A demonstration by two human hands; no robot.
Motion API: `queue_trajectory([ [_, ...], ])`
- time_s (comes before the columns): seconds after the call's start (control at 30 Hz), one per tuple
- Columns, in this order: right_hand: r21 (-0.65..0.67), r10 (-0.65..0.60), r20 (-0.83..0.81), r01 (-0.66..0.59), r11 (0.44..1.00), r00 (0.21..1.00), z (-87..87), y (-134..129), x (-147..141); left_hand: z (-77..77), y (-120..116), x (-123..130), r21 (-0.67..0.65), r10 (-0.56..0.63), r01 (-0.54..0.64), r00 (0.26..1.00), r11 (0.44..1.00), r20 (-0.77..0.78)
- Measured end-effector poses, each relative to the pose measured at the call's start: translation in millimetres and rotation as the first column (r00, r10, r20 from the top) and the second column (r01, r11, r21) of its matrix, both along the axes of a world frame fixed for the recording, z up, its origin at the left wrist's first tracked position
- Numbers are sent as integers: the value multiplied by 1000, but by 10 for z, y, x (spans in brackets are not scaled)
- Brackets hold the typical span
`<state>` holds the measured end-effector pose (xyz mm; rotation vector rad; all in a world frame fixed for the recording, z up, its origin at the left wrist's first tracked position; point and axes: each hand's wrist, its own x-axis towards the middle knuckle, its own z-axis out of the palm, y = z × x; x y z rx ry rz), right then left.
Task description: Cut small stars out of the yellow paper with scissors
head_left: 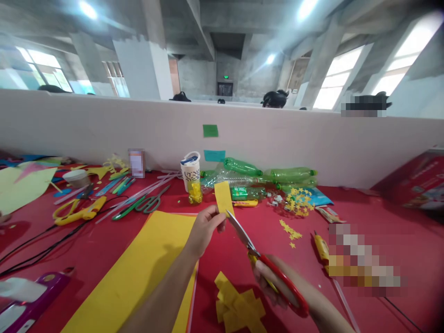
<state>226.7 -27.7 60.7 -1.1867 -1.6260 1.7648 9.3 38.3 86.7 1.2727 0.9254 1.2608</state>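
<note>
Pinched between the fingers of my left hand [207, 226] is a small yellow paper strip [224, 196], held upright. My right hand [272, 280] grips red-handled scissors [282, 277], whose blade tips touch the strip's lower right edge near my left fingers. Below, several cut yellow paper pieces [239, 305] lie in a pile on the red table. Large yellow sheets [138, 268] lie under and beside my left forearm.
Green bottles [291, 174], a white cup [190, 169] and yellow paper stars [300, 202] stand or lie toward the back. Yellow glue guns [81, 212] [322, 247], green-handled scissors [147, 203] and a purple power strip [38, 296] flank my hands. Behind is a white partition [156, 129].
</note>
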Motion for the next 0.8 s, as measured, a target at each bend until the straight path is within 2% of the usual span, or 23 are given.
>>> queue_trajectory([
  [0.17, 7, -30, 5, 30, 1000, 1000, -68, 29, 19, 115, 65, 34, -34, -63, 61, 996, 998, -67],
  [0.33, 13, -46, -20, 47, 999, 999, -218, -9, 68, 71, 69, 56, -78, -117, 108, 987, 991, -113],
  [0.53, 12, -45, 10, 45, 999, 999, -175, -33, 61, 11, 69, 43, -116, -124, 109, 984, 987, -129],
  [0.67, 68, -45, -16, 46, 997, 999, -173, -25, 34, 21, 64, 55, -125, -96, 79, 986, 989, -139],
  [0.8, 47, -73, 56, 71, 996, 996, -196, -16, 2, 44, 58, 64, -113, -87, 69, 982, 991, -167],
])
